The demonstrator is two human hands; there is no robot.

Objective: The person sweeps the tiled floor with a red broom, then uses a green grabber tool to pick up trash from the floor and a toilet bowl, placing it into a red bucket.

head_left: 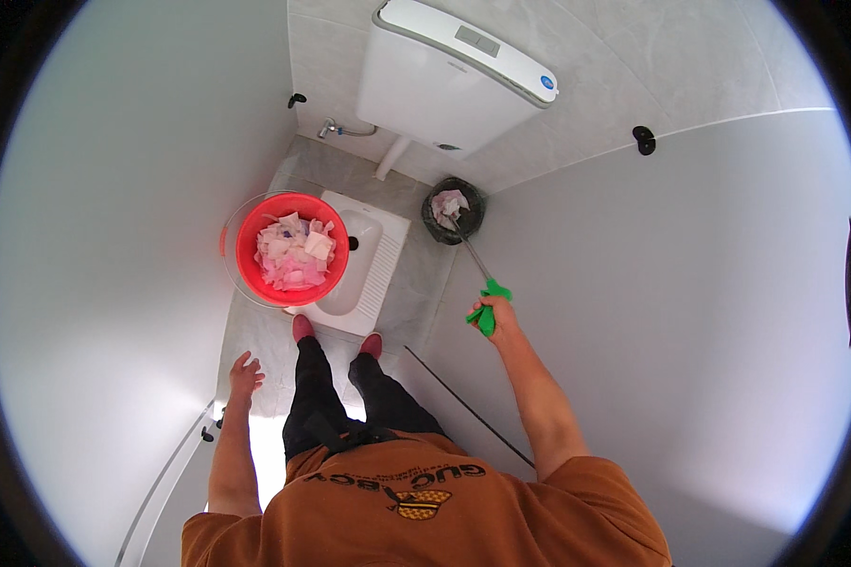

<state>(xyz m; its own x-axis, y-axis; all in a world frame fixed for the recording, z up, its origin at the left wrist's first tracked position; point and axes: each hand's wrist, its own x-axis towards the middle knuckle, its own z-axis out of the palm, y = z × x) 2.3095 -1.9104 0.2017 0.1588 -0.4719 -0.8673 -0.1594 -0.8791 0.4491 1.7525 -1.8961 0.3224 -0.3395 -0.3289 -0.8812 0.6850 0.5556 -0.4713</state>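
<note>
My right hand [498,317] is closed round the green handle of a long pick-up tongs [480,262]. Its metal shaft slants away into a small bin lined with a black bag [477,194]. Crumpled white and pinkish paper [449,205] lies in that bin, at the tip of the tongs. On the left, a red bucket [246,248] full of used tissue [293,255] stands over the left part of the squat toilet [388,250], its wire handle hanging to the side. My left hand [246,373] hangs low at my left side with its fingers apart, touching nothing.
A white cistern [444,85] is fixed to the tiled back wall, with a pipe running down from it. Beside it sits a small metal valve [327,128] with a hose. Grey partitions [633,312] close in on both sides. My feet in red shoes [372,345] stand before the toilet.
</note>
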